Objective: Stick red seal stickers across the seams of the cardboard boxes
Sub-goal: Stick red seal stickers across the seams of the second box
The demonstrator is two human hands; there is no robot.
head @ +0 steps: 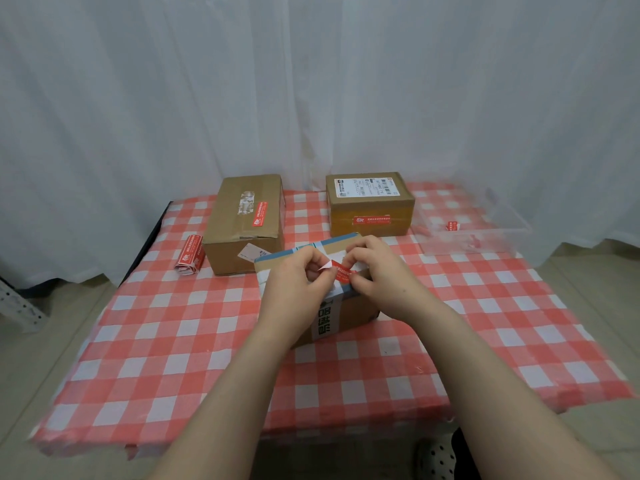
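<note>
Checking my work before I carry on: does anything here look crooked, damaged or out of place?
The back left box has a torn, patchy label on its lid beside its red sticker. The near box sits askew on the tablecloth. Nothing looks spilled.

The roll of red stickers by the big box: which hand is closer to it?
Left. The left hand pinches the red sticker over the front box, with the roll off to its left; the right hand pinches the sticker's other end, farther from the roll.
</note>
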